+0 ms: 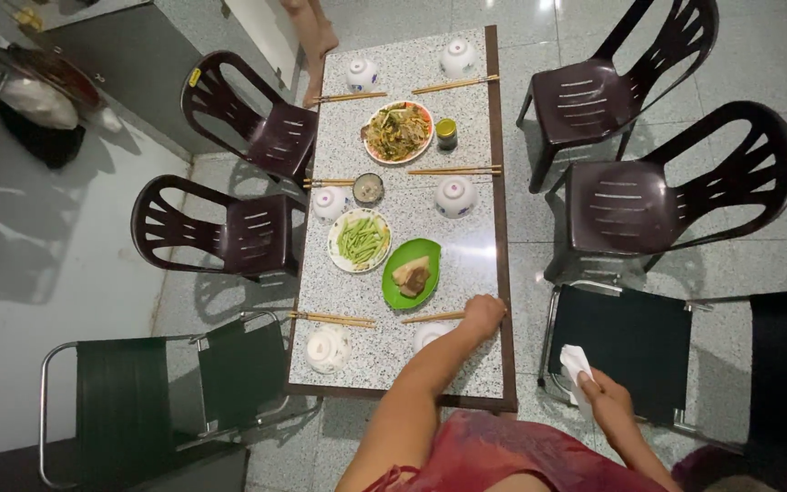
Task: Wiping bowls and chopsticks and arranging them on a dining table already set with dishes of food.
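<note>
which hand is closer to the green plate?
Left. The left hand rests on the table just right of and below the green plate, by a pair of chopsticks. The right hand is off the table, holding a white cloth over a black chair.

My left hand [483, 314] rests on the table's [475, 264] glossy speckled stone top by wooden chopsticks [433, 317]; my right hand [608, 402] holds soft white paper [574, 362]. Nearby chairs [630, 205] look smooth, shiny plastic.
</note>
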